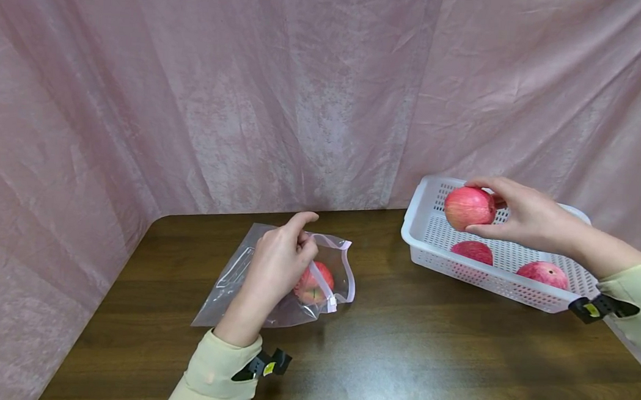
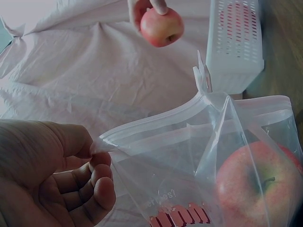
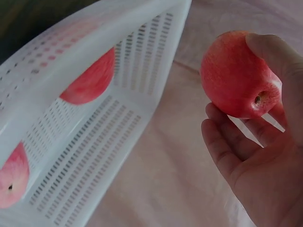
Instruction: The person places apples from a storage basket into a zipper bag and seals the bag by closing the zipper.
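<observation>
My left hand (image 1: 280, 255) pinches the edge of a clear zip bag (image 2: 156, 175) between thumb and forefinger, and the bag's mouth stands partly spread. Inside the bag lies a red apple (image 1: 313, 283), its stem showing in the left wrist view. Over the left part of a white basket (image 1: 443, 259), my right hand (image 1: 537, 218) holds another apple (image 1: 466, 207) with thumb and fingers around it. Two more apples sit in the basket, one near the front wall (image 1: 473, 251) and one (image 1: 544, 274) farther right.
A dark brown wooden table (image 1: 427, 341) carries the bag on its left half and the basket at its back right. Behind the table hangs a pink curtain (image 1: 304, 101). Both wrists wear black straps with small devices.
</observation>
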`<state>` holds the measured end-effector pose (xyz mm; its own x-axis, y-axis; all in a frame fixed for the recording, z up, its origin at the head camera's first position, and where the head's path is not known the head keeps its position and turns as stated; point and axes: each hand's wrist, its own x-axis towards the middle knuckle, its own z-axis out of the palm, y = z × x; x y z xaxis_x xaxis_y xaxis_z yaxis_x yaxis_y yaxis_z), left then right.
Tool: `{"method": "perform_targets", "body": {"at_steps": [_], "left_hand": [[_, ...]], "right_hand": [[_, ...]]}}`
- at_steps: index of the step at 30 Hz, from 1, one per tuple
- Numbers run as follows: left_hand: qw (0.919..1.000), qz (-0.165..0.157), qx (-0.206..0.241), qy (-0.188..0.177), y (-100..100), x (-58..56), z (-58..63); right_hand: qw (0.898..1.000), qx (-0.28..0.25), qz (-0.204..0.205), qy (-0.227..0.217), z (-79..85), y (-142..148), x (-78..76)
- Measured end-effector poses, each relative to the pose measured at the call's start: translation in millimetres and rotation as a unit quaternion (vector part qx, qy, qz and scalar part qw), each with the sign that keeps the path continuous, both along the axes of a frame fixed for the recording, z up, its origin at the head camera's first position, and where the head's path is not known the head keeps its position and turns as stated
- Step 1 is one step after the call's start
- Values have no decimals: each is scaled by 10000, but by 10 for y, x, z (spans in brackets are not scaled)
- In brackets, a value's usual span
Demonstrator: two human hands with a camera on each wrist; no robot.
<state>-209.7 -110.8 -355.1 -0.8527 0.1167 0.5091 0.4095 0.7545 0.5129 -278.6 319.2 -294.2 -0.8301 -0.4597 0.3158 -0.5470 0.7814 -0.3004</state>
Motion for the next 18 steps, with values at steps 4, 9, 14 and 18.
{"method": "perform_targets", "body": {"at_steps": [4, 9, 14, 18], "left_hand": [[10000, 16, -4, -9, 0, 1, 1], [10000, 37, -5, 2, 0, -1, -2], [10000, 29, 9, 8, 4, 3, 1], [10000, 28, 2, 14, 3, 10, 5]], "right_hand": [[9993, -296, 65, -209, 27, -102, 52], [9968, -626, 161, -463, 53, -228, 127], [9961, -739, 192, -451, 62, -375, 187], [9974, -665, 145, -242, 60, -499, 231]]}}
